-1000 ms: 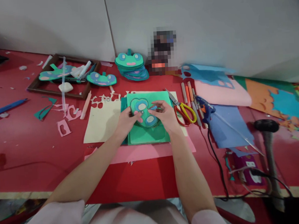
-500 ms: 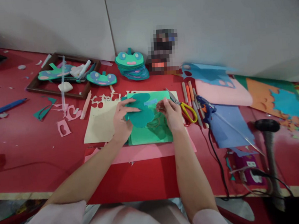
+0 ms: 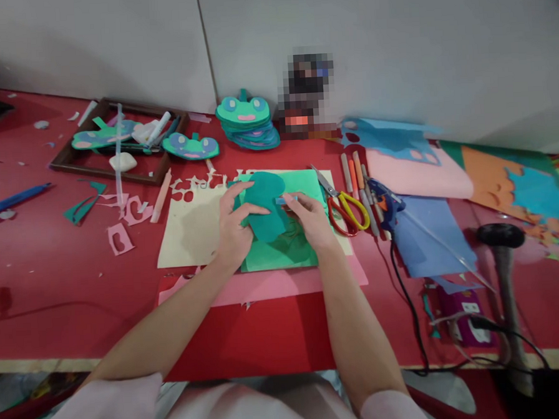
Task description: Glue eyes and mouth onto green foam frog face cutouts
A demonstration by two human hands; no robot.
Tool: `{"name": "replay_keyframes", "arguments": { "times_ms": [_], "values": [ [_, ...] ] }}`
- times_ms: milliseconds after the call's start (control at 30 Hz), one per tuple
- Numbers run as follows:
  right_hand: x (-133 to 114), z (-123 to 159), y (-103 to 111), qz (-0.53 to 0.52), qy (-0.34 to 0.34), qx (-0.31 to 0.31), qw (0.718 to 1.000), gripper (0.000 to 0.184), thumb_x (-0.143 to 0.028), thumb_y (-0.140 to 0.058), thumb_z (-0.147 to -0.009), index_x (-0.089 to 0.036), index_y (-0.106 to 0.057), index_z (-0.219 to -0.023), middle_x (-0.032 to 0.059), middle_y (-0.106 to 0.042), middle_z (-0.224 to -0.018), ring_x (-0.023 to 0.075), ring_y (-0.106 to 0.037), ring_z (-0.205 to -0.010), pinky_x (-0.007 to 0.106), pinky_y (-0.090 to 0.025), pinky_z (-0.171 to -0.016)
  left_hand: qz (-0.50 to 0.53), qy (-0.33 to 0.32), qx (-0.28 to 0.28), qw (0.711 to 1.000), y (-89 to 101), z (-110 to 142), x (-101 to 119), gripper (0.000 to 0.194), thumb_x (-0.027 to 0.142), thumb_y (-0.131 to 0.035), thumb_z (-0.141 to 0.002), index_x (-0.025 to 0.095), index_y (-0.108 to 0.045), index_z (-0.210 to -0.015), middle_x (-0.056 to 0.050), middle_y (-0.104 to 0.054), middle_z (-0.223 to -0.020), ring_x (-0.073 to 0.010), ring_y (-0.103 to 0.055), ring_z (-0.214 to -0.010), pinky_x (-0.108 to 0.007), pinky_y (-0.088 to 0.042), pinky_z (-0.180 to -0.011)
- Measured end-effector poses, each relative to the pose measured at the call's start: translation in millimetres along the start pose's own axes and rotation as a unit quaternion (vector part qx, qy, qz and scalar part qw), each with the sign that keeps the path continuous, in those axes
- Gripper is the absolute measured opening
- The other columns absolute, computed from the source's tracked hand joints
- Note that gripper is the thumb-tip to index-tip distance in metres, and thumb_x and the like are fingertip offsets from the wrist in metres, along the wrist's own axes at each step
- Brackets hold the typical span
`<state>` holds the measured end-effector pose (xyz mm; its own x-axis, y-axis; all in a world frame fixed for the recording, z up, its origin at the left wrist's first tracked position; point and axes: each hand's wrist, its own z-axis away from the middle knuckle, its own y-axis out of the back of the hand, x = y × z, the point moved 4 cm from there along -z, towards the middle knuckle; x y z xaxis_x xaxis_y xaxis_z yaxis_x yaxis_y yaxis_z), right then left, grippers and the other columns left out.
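Observation:
My left hand [image 3: 236, 227] grips a dark green rounded cut-out [image 3: 267, 216], which looks like felt or foam sheet, by its left side. At the cut-out's right edge, my right hand [image 3: 310, 217] pinches a small light blue strip [image 3: 279, 201] between thumb and fingers. Part of the strip is hidden under the thumb. Below both hands lies a bright green sheet [image 3: 282, 259] on top of a cream sheet [image 3: 182, 239] and a pink sheet [image 3: 265, 288]. Scissors [image 3: 349, 212] with red and yellow handles rest just right of my right hand.
Finished frog-face cut-outs [image 3: 244, 114] are stacked by the wall. A wooden frame [image 3: 66, 166] holds pens and scraps at left. Several markers [image 3: 353, 177], a blue glue gun [image 3: 386, 204] with a black cord, coloured sheets [image 3: 430, 233] and a hammer [image 3: 502, 266] lie at right.
My right hand has moved left and closed on the light blue strip at the cut-out's edge. The cut-out has tilted slightly, and more of the scissors shows.

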<state>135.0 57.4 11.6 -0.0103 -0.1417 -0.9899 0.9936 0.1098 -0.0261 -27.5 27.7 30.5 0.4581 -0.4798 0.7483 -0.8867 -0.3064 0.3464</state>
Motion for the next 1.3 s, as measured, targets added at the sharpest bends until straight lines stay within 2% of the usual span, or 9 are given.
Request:
{"name": "replay_keyframes", "arguments": {
  "times_ms": [200, 367, 467, 600, 700, 800, 967, 1167, 1300],
  "values": [
    [1.4, -0.6, 0.3, 0.006, -0.011, 0.004, 1.0, 0.031, -0.052, -0.066, -0.068, -0.024, -0.068, -0.081, -0.0012, -0.062, -0.074, 0.0125, -0.057, -0.075, 0.026, -0.047, -0.071, 0.002, 0.01, -0.01, 1.0, -1.5, 0.1, -2.5, 0.018, 0.033, -0.057, -0.083, 0.023, -0.066, -0.071, 0.0, -0.051, -0.124, -0.0199, -0.048, -0.117, -0.042, -0.04, -0.102],
    [-1.5, -0.5, 1.9, 0.055, 0.01, 0.01, 0.998, 0.03, -0.05, -0.067, -0.068, -0.023, -0.069, -0.079, -0.0034, -0.054, -0.064, 0.0091, -0.044, -0.059, 0.024, -0.038, -0.057, -0.012, 0.008, -0.024, 1.0, -3.3, 0.9, -1.9, 0.018, 0.032, -0.057, -0.083, 0.023, -0.066, -0.07, 0.0, -0.052, -0.124, -0.0207, -0.046, -0.12, -0.041, -0.038, -0.103],
    [-1.9, -1.6, 3.9, 0.073, 0.031, 0.022, 0.997, 0.028, -0.05, -0.067, -0.068, -0.023, -0.069, -0.078, -0.0031, -0.053, -0.064, 0.0096, -0.041, -0.058, 0.025, -0.036, -0.056, -0.001, 0.021, -0.004, 1.0, -2.3, -0.1, -0.7, 0.011, 0.029, -0.056, -0.084, 0.025, -0.065, -0.088, -0.002, -0.05, -0.127, -0.0204, -0.045, -0.12, -0.04, -0.037, -0.104],
    [-1.4, -2.7, 5.4, 0.076, 0.052, 0.035, 0.995, 0.026, -0.049, -0.066, -0.07, -0.024, -0.068, -0.078, -0.003, -0.053, -0.066, 0.0098, -0.041, -0.058, 0.025, -0.036, -0.057, 0.043, 0.087, 0.033, 0.995, 0.8, -1.1, -3.5, 0.027, 0.035, -0.044, -0.09, 0.025, -0.052, -0.113, -0.006, -0.054, -0.118, -0.0184, -0.052, -0.111, -0.035, -0.043, -0.093],
    [-1.0, -3.1, 5.7, 0.091, 0.058, 0.035, 0.994, 0.028, -0.05, -0.064, -0.071, -0.024, -0.066, -0.079, -0.0024, -0.054, -0.067, 0.0104, -0.043, -0.059, 0.026, -0.037, -0.059, 0.041, 0.159, 0.004, 0.986, -1.2, 1.2, -8.6, 0.028, 0.045, -0.038, -0.091, 0.023, -0.055, -0.094, -0.003, -0.058, -0.086, -0.0155, -0.056, -0.083, -0.029, -0.045, -0.075],
    [-1.1, -3.2, 6.5, 0.112, 0.064, 0.042, 0.991, 0.028, -0.05, -0.063, -0.072, -0.023, -0.065, -0.079, -0.0023, -0.055, -0.068, 0.0103, -0.043, -0.058, 0.025, -0.036, -0.058, 0.029, 0.192, -0.019, 0.981, -3.3, 4.8, -12.1, 0.038, 0.053, -0.035, -0.089, 0.021, -0.049, -0.072, 0.001, -0.046, -0.066, -0.0138, -0.048, -0.064, -0.028, -0.04, -0.064],
    [-2.5, -2.6, 5.2, 0.125, 0.062, 0.046, 0.989, 0.024, -0.046, -0.062, -0.074, -0.022, -0.063, -0.077, -0.0023, -0.055, -0.068, 0.0099, -0.042, -0.057, 0.025, -0.036, -0.057, 0.041, 0.212, 0.001, 0.976, -3.0, 7.5, -15.4, 0.041, 0.053, -0.033, -0.09, 0.021, -0.043, -0.066, 0.001, -0.04, -0.062, -0.0131, -0.041, -0.058, -0.028, -0.036, -0.057],
    [-2.8, -2.5, 2.7, 0.126, 0.064, 0.039, 0.989, 0.026, -0.047, -0.063, -0.073, -0.022, -0.061, -0.074, -0.0011, -0.057, -0.069, 0.0118, -0.049, -0.063, 0.026, -0.04, -0.06, 0.016, 0.187, -0.057, 0.98, -7.6, 2.7, -10.5, 0.032, 0.048, -0.045, -0.087, 0.021, -0.045, -0.07, 0.001, -0.045, -0.066, -0.0131, -0.046, -0.065, -0.027, -0.038, -0.064],
    [-3.3, -1.9, 2.1, 0.129, 0.063, 0.034, 0.989, 0.029, -0.05, -0.064, -0.071, -0.022, -0.062, -0.075, -0.0007, -0.058, -0.07, 0.0126, -0.051, -0.064, 0.026, -0.041, -0.059, 0.002, 0.203, -0.049, 0.978, -7.7, 2.5, -13.3, 0.03, 0.046, -0.05, -0.084, 0.021, -0.043, -0.069, 0.002, -0.045, -0.065, -0.0129, -0.045, -0.064, -0.026, -0.037, -0.063]
  ]
}}
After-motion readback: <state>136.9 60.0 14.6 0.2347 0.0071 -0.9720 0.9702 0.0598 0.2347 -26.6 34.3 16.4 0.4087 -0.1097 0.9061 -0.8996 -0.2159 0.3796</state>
